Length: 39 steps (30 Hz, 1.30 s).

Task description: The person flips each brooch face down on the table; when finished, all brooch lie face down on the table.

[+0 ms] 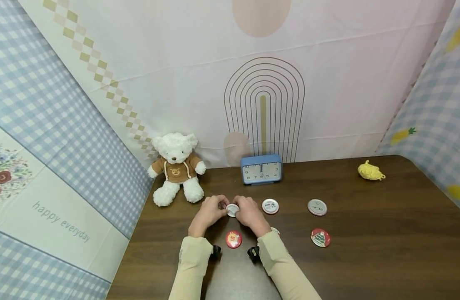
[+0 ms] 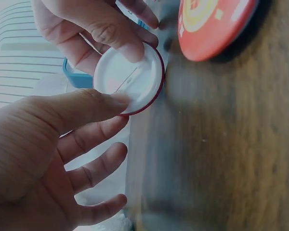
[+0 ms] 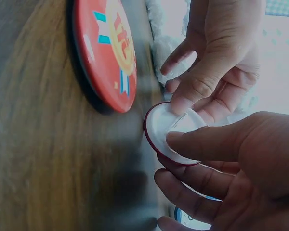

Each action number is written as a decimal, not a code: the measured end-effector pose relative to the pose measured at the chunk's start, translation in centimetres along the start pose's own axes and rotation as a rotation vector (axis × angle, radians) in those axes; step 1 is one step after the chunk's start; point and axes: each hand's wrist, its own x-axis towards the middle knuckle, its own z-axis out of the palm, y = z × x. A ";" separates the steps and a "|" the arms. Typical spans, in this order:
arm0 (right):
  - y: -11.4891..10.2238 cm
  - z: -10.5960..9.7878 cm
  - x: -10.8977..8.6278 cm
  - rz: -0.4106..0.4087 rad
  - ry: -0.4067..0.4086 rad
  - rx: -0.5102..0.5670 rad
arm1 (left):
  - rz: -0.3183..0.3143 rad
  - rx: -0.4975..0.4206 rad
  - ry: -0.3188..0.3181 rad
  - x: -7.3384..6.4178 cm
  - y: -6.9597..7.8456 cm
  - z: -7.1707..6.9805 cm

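Between my two hands is a round pin-back button badge, its white back and thin metal pin turned up. My left hand pinches one edge between thumb and forefinger; in the left wrist view its other fingers are spread. From the opposite edge my right hand pinches the same badge, thumb on the back beside the pin. The badge is held above the table, and its front is hidden. Just nearer to me lies a red badge, face up with a yellow circle.
Badges lie to the right: two pin side up, one face up with a tree, another mostly hidden by the right sleeve. A blue clock, white teddy bear and yellow item stand along the table's back.
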 end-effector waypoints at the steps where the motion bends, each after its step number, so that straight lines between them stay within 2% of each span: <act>1: 0.0 0.0 0.0 0.008 -0.002 -0.003 | 0.000 -0.003 0.005 0.0 0.0 0.0; 7: -0.4 0.2 -0.1 0.055 -0.029 -0.015 | -0.025 -0.004 0.013 -0.2 0.0 0.2; 11: -0.5 0.5 -0.1 0.086 -0.025 -0.018 | -0.010 0.017 0.007 -0.3 -0.2 0.4; 19: -0.4 0.8 0.2 0.090 0.030 -0.066 | -0.021 0.069 0.016 0.1 -0.3 0.7; 26: -0.4 0.9 0.2 0.111 0.047 -0.054 | -0.087 0.116 -0.006 0.2 0.0 0.7; 32: -0.5 0.9 0.3 0.128 0.008 -0.066 | -0.149 0.115 -0.033 0.2 0.2 0.7; 39: -0.5 0.9 0.4 0.141 -0.033 -0.107 | -0.168 0.120 -0.071 0.3 0.2 1.0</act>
